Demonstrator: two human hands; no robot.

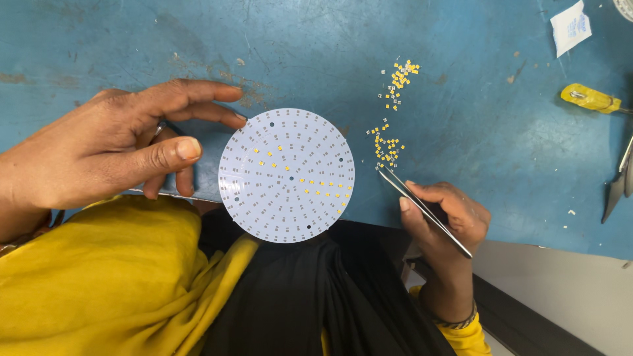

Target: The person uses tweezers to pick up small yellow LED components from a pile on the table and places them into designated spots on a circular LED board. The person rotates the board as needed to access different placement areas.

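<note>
Gripping tweezers [422,209], the right hand [448,221] picks at loose chips [388,150] while the left hand [112,148], fingers spread, steadies the board [286,175] at the counter's [461,132] near edge; few pads filled, most bare.

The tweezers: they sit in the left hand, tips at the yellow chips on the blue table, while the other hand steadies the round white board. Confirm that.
Wrong hand. The head view shows the tweezers in the right hand; the left hand steadies the round white board. The tips do reach the yellow chips on the blue table.
</note>
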